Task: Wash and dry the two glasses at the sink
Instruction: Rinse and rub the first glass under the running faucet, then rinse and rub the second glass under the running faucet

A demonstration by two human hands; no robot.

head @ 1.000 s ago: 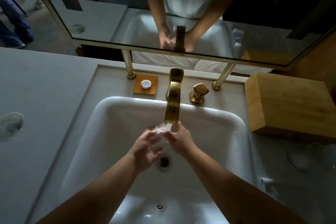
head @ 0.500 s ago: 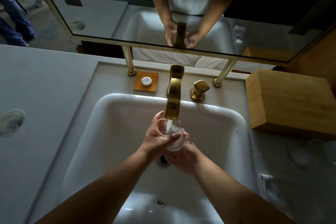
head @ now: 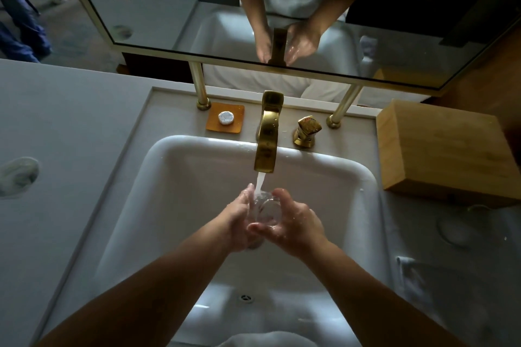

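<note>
- The fingers (head: pixel 255 227) of the right hand (head: pixel 296 222) curl around the near side of the glass (head: pixel 265 210), and the thumb wraps the far side.
- The fingers of the left hand (head: pixel 235 221) press flat on the left side of the glass.
- Both hands are wet and touch each other under the glass.
- The glass is clear and sits between the 2 hands, over the middle of the sink (head: pixel 363 177).
- Water (head: pixel 259 182) runs in a white stream from the tap (head: pixel 267 135) and hits the glass at its far left edge.
- The tap is gold and hangs over the back of the sink.
- A gold handle (head: pixel 307 129) stands just right of the tap.
- An orange dish (head: pixel 225 121) with a small round white soap (head: pixel 226 117) lies left of the tap.
- A wood box (head: pixel 439 149) sits on the worktop (head: pixel 70 135) to the right of the sink.
- In front of the box, a second clear glass (head: pixel 456 229) stands on the worktop, dim and hard to see.
- A white cloth (head: pixel 414 270) lies near it, closer to the person.
- A mirror (head: pixel 169 14) on 2 gold posts stands behind the sink and shows both hands and the tap.
</note>
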